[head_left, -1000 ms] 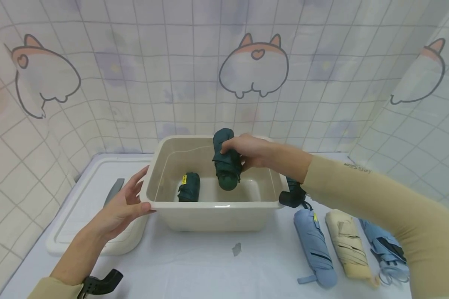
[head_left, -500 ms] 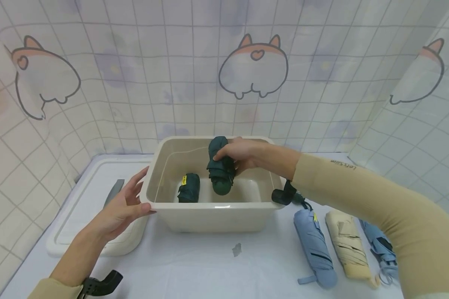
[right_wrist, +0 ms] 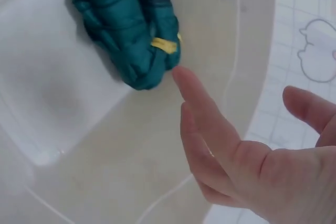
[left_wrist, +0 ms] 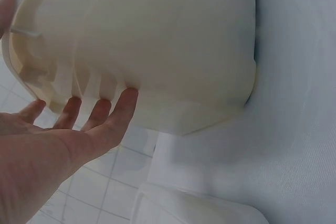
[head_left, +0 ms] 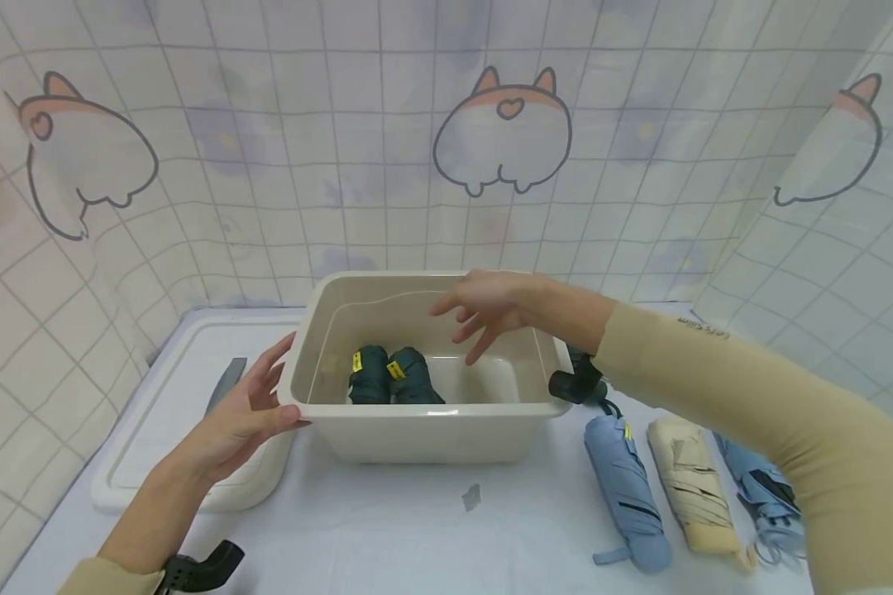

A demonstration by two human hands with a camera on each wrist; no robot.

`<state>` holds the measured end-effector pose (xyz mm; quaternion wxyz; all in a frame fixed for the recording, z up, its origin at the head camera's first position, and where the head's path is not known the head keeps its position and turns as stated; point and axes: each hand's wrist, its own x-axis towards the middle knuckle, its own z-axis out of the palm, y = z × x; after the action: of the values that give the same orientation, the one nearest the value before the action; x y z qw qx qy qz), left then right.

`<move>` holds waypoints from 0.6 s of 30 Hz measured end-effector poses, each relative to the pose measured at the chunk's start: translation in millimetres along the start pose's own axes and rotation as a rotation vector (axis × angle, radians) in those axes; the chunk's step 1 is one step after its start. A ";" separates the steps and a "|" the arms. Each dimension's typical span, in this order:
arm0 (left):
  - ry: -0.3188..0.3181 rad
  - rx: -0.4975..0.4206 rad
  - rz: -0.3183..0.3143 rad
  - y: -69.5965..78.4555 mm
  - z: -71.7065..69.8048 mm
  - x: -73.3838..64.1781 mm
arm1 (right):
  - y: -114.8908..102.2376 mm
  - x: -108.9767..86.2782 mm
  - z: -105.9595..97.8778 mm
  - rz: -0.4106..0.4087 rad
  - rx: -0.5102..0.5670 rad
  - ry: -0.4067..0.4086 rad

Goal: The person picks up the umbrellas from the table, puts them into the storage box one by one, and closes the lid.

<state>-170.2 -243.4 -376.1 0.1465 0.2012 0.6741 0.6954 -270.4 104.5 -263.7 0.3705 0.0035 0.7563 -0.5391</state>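
Two dark green folded umbrellas with yellow tags lie side by side in the left part of a cream plastic bin [head_left: 432, 432]. In the head view the left umbrella [head_left: 370, 376] and the right umbrella [head_left: 413, 377] are partly hidden by the front wall. My left hand [head_left: 247, 409] grips the bin's left front corner, thumb on the rim, fingertips against the outer side under it. Over the bin's right half, my right hand [head_left: 494, 307] has its fingers spread and holds nothing. In the right wrist view its index fingertip shows close to the umbrellas' ends.
Right of the bin lie a blue folded umbrella [head_left: 627, 492], a beige one [head_left: 692, 483] and another blue one [head_left: 766, 487], partly behind my sleeve. Something dark green shows behind my right wrist. At left rests a white lid [head_left: 156, 413] with a grey handle [head_left: 226, 383].
My right hand has set its dark green umbrella down beside the other one in the bin, let go and risen slightly. My left hand has stayed at the corner.
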 end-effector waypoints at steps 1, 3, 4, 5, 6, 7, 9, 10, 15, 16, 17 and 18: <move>0.001 0.002 0.000 0.2 0.1 -0.1 | -1.2 -1.3 -1.4 -0.007 -0.013 0.000; 0.002 0.003 -0.002 0.4 0.2 -0.4 | -2.8 -4.1 -5.4 -0.018 -0.029 -0.001; 0.002 0.004 -0.003 0.5 0.3 -0.4 | -3.2 -6.0 -7.8 -0.024 -0.033 0.005; 0.001 0.005 -0.003 0.6 0.4 -0.3 | -3.4 -8.3 -10.3 -0.031 -0.034 0.008; 0.001 0.007 -0.004 0.6 0.3 -0.2 | -3.1 -10.4 -13.2 -0.040 -0.033 0.011; 0.001 0.009 -0.005 0.6 0.3 -0.2 | -2.7 -13.1 -15.7 -0.049 -0.035 0.011; 0.002 0.013 -0.007 0.6 0.1 -0.1 | -1.2 -18.1 -21.3 -0.074 -0.037 0.010; 0.004 0.014 -0.008 0.5 0.0 -0.1 | -0.2 -20.6 -24.0 -0.086 -0.040 0.009; 0.012 0.015 -0.013 0.1 -0.1 -0.3 | 6.0 -31.4 -37.7 -0.150 -0.064 -0.017; 0.012 0.015 -0.014 0.1 0.1 -0.3 | 7.0 -33.8 -40.6 -0.162 -0.067 -0.021; 0.013 0.017 -0.015 0.2 0.4 -0.3 | 7.9 -36.1 -43.4 -0.174 -0.070 -0.025; 0.013 0.020 -0.016 0.3 0.7 -0.3 | 8.7 -38.4 -46.3 -0.185 -0.074 -0.028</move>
<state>-169.6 -242.9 -375.8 0.1455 0.1927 0.6836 0.6887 -264.7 161.1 -242.4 0.3297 -0.0878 0.7675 -0.5427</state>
